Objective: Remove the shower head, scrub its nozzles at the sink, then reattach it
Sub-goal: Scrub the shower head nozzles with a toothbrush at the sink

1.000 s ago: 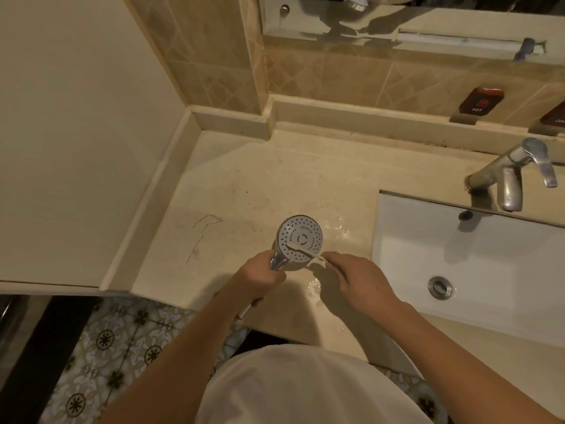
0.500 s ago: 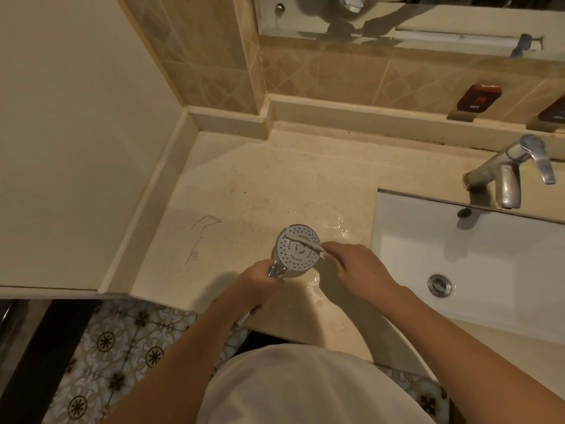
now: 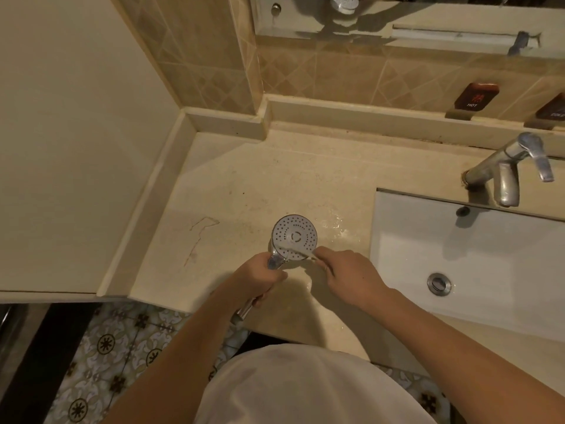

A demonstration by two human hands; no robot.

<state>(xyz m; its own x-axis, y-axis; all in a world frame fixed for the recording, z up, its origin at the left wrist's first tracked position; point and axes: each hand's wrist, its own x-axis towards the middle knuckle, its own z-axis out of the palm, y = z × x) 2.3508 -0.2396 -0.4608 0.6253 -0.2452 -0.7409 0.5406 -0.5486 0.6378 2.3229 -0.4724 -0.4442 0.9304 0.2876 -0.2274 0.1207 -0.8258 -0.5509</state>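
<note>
The shower head [image 3: 294, 237] is held over the counter [image 3: 244, 185], left of the sink [image 3: 477, 255], its nozzle face turned up toward the camera. The left hand [image 3: 260, 275] grips its chrome handle, fingers curled round it, with the handle's end poking out below the palm. The right hand [image 3: 351, 275] pinches a small pale brush [image 3: 298, 251], which lies across the lower edge of the nozzle face. Half a second ago the brush crossed the upper part of the face; it has since swept down to the lower rim. A wet patch [image 3: 336, 228] glistens on the counter beside the head. The faucet [image 3: 507, 172] stands behind the sink.
</note>
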